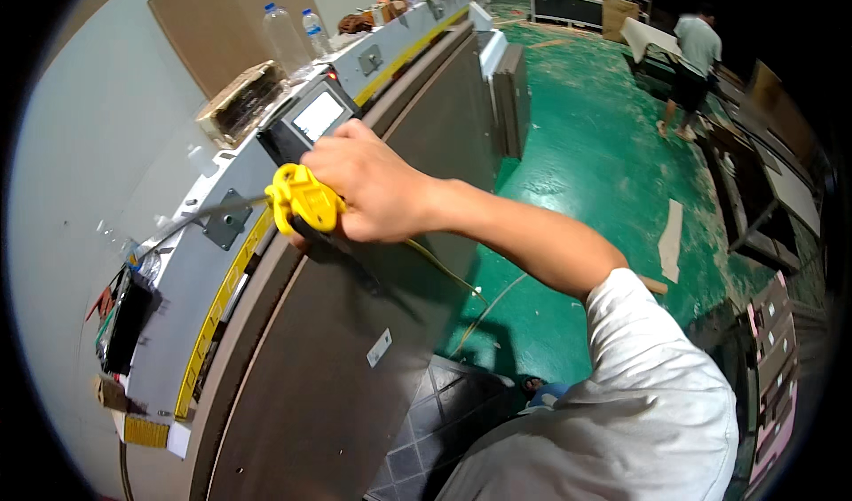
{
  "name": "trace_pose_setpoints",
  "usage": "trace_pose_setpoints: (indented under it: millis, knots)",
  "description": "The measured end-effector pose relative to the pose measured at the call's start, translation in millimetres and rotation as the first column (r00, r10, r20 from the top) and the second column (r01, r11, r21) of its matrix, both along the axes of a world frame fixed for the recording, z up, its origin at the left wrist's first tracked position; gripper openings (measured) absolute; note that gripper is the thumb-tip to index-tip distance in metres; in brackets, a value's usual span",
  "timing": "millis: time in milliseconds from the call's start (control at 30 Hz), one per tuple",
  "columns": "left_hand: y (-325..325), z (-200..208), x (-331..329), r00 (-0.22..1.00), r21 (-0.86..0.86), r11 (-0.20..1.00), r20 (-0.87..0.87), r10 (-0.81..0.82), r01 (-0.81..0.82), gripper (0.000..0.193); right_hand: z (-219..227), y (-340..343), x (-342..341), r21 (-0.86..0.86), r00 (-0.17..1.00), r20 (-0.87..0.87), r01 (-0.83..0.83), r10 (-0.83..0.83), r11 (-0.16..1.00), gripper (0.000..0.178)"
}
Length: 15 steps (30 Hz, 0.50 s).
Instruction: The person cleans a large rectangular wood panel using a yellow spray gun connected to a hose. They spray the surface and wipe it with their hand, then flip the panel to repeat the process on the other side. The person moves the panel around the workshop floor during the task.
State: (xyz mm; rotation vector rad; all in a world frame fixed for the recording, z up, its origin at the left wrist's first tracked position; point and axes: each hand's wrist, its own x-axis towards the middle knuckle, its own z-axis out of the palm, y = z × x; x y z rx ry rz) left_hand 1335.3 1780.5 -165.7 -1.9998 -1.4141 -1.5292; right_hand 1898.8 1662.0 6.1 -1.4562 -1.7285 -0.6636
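From the lower right my right arm, in a light sleeve, stretches across to the middle. My right hand is closed around a yellow air blow gun, whose thin nozzle points left over the grey machine's top. A yellow hose trails below the hand. Beneath the gun, a large brown panel stands on edge along the machine and bears a small white label. Just beyond my fist is a control box with a lit screen. My left hand is out of sight.
Plastic bottles and a taped box stand along the machine's back. More brown panels lean farther off. Scraps lie on the green floor. At the far right, a person stands by a bench. Stacked boards are nearer.
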Motion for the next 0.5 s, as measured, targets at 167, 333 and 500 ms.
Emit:
trace_pose_setpoints:
  millis: [167,333,500]
  knots:
    - [-82.4,-99.5,10.4,0.985,-0.437,0.899,0.143,0.099,-0.027,0.064,15.9,-33.4,7.8,0.010,0.995,-0.059,-0.082,0.083,0.997,0.012]
    - [-213.1,-205.8,-29.2,0.747,-0.815,0.563,0.459,0.481,0.137,0.068,-10.8,6.5,35.8,-0.184,0.978,-0.155,-0.170,0.142,0.968,0.016]
    - [-400.6,-316.7,-108.9,0.890,-0.701,0.695,0.407,0.206,0.160,0.072,-116.4,77.6,45.3,-0.507,0.982,-0.170,-0.160,0.084,0.847,0.026]
